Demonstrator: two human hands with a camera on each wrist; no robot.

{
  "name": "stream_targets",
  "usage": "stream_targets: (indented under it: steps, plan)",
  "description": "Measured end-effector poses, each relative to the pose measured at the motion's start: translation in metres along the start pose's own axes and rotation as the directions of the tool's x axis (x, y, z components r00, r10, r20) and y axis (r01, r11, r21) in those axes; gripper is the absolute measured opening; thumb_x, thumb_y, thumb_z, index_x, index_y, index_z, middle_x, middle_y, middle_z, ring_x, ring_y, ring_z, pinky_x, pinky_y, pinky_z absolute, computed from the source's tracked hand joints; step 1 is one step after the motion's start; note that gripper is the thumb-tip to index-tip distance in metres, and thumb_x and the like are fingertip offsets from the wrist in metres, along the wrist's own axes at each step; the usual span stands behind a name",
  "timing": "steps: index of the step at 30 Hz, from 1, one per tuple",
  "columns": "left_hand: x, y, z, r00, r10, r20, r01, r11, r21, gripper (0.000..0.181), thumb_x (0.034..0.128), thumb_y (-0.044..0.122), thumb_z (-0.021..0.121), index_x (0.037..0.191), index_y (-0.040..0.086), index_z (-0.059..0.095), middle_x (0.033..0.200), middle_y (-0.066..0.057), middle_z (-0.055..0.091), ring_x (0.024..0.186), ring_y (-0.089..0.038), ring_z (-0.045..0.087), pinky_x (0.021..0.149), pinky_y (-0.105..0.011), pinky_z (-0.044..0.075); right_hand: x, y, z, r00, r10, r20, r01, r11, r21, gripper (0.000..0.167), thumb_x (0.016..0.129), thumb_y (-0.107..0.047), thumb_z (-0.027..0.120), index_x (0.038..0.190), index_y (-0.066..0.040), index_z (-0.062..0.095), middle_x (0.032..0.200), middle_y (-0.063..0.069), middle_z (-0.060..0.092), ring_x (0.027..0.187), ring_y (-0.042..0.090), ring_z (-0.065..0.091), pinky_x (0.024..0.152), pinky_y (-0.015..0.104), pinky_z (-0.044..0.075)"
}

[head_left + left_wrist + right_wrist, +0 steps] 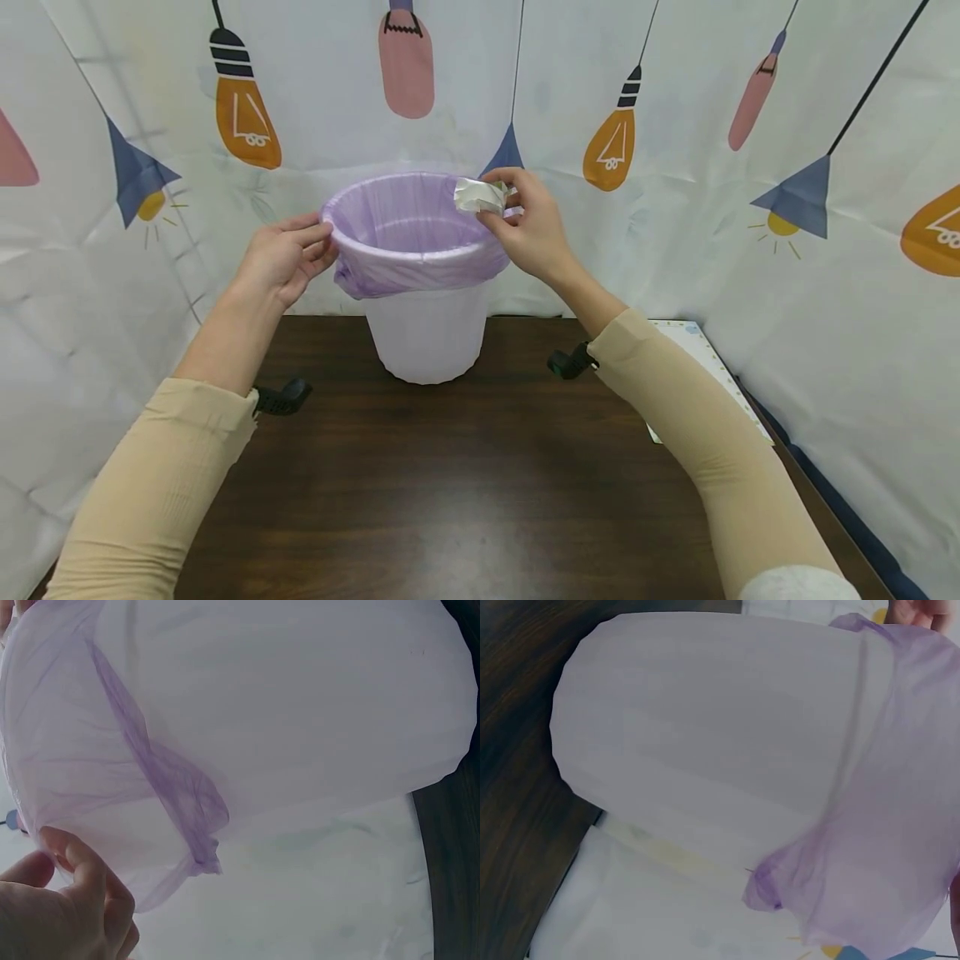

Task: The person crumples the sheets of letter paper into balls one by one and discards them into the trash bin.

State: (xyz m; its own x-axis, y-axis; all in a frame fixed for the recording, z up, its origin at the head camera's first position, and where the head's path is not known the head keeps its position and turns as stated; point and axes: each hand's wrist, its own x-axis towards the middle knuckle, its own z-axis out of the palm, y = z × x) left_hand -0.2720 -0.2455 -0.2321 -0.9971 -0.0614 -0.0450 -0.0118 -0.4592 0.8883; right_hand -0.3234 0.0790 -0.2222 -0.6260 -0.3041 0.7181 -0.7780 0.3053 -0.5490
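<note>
A white trash can [427, 333] stands upright at the back of the table, with a translucent purple trash bag [420, 271] lining it and folded down over its rim. My left hand [288, 254] is at the rim's left side; in the left wrist view its thumb and fingers pinch the bagged rim. Over the right side of the opening, my right hand [534, 225] pinches a crumpled silvery-white wrapper [478, 197] between thumb and fingers. The right wrist view shows mostly the can and bag, with the wrapper out of sight. The bottom of the can's inside is hidden.
A dark wooden table [450, 500] stretches in front of the can. At the right, a white board or sheet with a patterned border [693, 342] lies partly behind my right sleeve. A white cloth printed with lamps and bulbs [315, 83] hangs close behind the can.
</note>
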Motion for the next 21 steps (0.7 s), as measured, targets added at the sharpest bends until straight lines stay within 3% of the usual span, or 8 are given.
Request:
stream_targets:
  steps: [4, 11, 17, 21]
  plan:
    - [0.0, 0.0, 0.0, 1.0, 0.0, 0.004, 0.0, 1.0, 0.008, 0.072, 0.0982, -0.001, 0.065, 0.16, 0.0, 0.027, 0.125, -0.007, 0.052, 0.086, -0.013, 0.067, 0.077, -0.023, 0.057, 0.007, -0.001, 0.002, 0.999, 0.016, 0.048, -0.013, 0.998, -0.062, 0.044, 0.091, -0.005, 0.076, 0.132, -0.001, 0.061, 0.116, 0.014, 0.058, 0.093, 0.025, 0.066, 0.078, 0.028, 0.059]
    - [0.001, -0.001, 0.0, 1.0, 0.001, -0.005, -0.001, 1.0, 0.0, 0.07, 0.098, -0.002, 0.065, 0.159, 0.0, 0.029, 0.125, -0.007, 0.051, 0.085, -0.013, 0.067, 0.076, -0.023, 0.057, 0.018, -0.007, 0.009, 0.977, 0.178, 0.121, -0.156, 0.973, -0.172, 0.061, 0.094, -0.013, 0.075, 0.148, -0.004, 0.049, 0.131, 0.015, 0.059, 0.106, 0.024, 0.067, 0.086, 0.028, 0.056]
    - [0.002, -0.001, 0.0, 1.0, -0.003, -0.014, 0.003, 1.0, -0.017, 0.074, 0.0979, -0.002, 0.065, 0.16, 0.001, 0.027, 0.124, -0.007, 0.053, 0.085, -0.013, 0.067, 0.076, -0.023, 0.057, 0.018, -0.005, 0.014, 0.97, 0.226, 0.088, -0.221, 0.973, -0.069, 0.066, 0.095, -0.009, 0.074, 0.152, -0.003, 0.04, 0.143, 0.018, 0.047, 0.125, 0.025, 0.06, 0.094, 0.026, 0.053]
    - [0.001, -0.001, 0.0, 1.0, 0.003, -0.019, -0.004, 0.999, -0.043, 0.067, 0.097, -0.003, 0.066, 0.156, 0.001, 0.033, 0.12, -0.007, 0.055, 0.084, -0.014, 0.067, 0.076, -0.023, 0.057, 0.014, -0.001, 0.012, 0.983, 0.181, 0.041, -0.18, 0.983, -0.022, 0.06, 0.094, -0.008, 0.073, 0.147, -0.001, 0.046, 0.14, 0.015, 0.049, 0.128, 0.023, 0.052, 0.102, 0.034, 0.05]
